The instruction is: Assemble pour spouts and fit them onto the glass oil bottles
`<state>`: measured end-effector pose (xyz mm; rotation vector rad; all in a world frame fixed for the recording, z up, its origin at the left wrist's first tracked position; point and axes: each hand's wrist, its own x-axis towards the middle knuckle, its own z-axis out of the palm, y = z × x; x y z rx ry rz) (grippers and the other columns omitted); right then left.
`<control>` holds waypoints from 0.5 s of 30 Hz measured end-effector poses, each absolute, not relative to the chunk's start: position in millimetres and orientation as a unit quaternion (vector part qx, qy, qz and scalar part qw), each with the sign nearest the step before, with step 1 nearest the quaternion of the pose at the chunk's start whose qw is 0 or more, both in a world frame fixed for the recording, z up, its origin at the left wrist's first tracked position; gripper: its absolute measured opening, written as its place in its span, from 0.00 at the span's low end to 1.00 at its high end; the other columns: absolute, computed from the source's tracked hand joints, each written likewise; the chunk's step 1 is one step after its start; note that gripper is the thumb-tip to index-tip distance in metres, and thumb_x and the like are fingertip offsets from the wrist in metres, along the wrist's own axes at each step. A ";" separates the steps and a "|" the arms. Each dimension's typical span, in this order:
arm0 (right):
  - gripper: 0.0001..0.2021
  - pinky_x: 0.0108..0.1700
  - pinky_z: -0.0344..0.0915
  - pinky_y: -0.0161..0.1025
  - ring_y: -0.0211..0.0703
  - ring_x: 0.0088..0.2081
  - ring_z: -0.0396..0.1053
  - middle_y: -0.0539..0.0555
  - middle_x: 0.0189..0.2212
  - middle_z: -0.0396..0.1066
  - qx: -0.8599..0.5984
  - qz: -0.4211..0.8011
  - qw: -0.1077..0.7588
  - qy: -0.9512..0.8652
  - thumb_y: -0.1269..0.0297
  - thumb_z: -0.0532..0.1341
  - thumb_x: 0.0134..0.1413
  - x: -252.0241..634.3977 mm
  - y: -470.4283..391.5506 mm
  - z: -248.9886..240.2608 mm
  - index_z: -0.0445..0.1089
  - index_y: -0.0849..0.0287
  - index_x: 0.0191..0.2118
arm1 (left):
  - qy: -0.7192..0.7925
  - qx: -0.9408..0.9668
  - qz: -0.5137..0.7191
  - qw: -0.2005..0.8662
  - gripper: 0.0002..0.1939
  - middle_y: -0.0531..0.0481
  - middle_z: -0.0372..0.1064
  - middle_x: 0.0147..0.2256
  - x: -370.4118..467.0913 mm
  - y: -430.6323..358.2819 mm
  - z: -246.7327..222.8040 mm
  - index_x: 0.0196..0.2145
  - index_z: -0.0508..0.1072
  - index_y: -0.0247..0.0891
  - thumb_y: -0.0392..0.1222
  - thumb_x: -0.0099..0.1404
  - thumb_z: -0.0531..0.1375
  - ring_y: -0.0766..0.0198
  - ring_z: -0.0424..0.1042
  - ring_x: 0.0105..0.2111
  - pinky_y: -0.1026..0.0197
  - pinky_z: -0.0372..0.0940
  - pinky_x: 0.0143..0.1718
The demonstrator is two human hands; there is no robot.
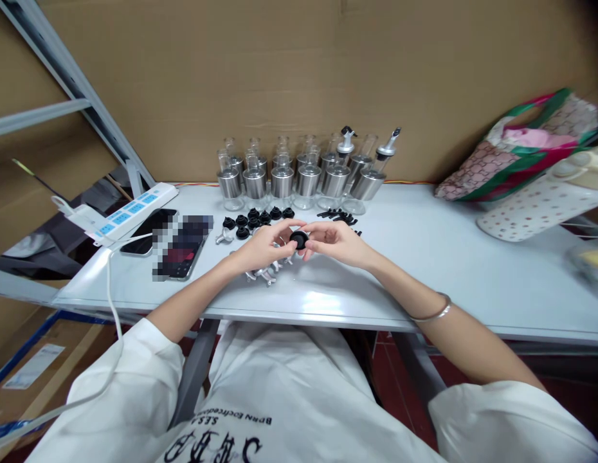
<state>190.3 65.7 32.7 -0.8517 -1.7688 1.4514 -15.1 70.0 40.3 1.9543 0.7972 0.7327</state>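
Note:
Between the fingertips of both hands is a round black stopper point(299, 240). My left hand point(270, 245) pinches it from the left, and my right hand point(335, 243) grips it from the right. Silver metal spouts point(266, 275) lie below and beside my left hand, some partly hidden by it. Several black stoppers point(242, 232) sit in a cluster just beyond that hand. Small black tubes point(344, 217) are scattered beyond my right hand. Behind them stand rows of glass and steel bottles point(282, 183); two at the right carry silver pourers point(386, 150).
On the left of the grey table point(448, 276) are a white power strip point(135, 209), two phones point(183, 254) and a white cable point(110, 302). A patterned bag point(501, 157) and a spotted white container point(535, 199) stand at the right.

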 end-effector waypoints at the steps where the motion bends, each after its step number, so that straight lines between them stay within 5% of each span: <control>1: 0.18 0.37 0.71 0.41 0.43 0.28 0.76 0.52 0.26 0.77 -0.331 0.547 0.339 -0.690 0.56 0.67 0.47 189.6 65.4 33.0 0.71 0.61 0.41 | 0.325 0.787 0.294 0.435 0.22 0.56 0.66 0.26 -14.8 69.9 40.9 0.50 0.67 0.36 0.39 0.58 0.56 0.70 0.63 0.27 0.66 0.58 0.31; 7: 0.16 0.36 0.69 0.41 0.43 0.28 0.74 0.51 0.23 0.75 -0.351 0.471 0.328 -0.740 0.56 0.65 0.49 184.8 63.0 34.4 0.70 0.61 0.41 | 0.342 0.800 0.305 0.387 0.24 0.60 0.59 0.22 -13.3 68.7 41.1 0.50 0.68 0.35 0.36 0.54 0.55 0.71 0.58 0.24 0.67 0.55 0.30; 15: 0.17 0.36 0.69 0.40 0.42 0.27 0.74 0.50 0.24 0.75 -0.328 0.500 0.343 -0.724 0.54 0.66 0.48 183.8 62.2 33.0 0.68 0.60 0.40 | 0.332 0.813 0.324 0.352 0.15 0.59 0.61 0.23 -14.9 67.2 39.2 0.42 0.70 0.37 0.37 0.55 0.55 0.71 0.57 0.25 0.67 0.54 0.30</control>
